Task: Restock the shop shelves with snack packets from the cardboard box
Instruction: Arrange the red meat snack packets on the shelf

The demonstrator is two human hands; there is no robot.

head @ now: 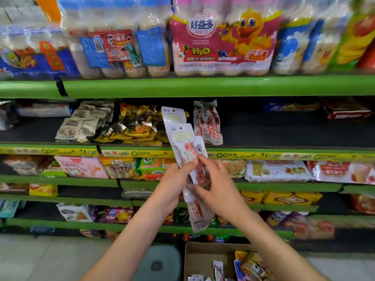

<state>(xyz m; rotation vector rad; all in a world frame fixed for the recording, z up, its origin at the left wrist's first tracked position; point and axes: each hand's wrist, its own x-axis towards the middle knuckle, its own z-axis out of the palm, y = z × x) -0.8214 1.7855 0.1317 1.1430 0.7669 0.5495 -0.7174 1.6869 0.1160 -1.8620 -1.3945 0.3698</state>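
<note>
L hand (pixel 172 179) + R hand (pixel 215 187) both pinching snack packets (pixel 180 136) w/ curled fingers, above cardboard box (pixel 203 254)

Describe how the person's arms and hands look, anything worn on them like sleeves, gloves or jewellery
Both forearms are bare as far as the frame shows: no sleeves in view. The left hand and right hand wear no gloves, and no rings, watch or bracelet show on the visible parts.

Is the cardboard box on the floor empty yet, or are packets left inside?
Not empty. The cardboard box is open at the top and several snack packets lie inside; its lower part is cut off.
</note>
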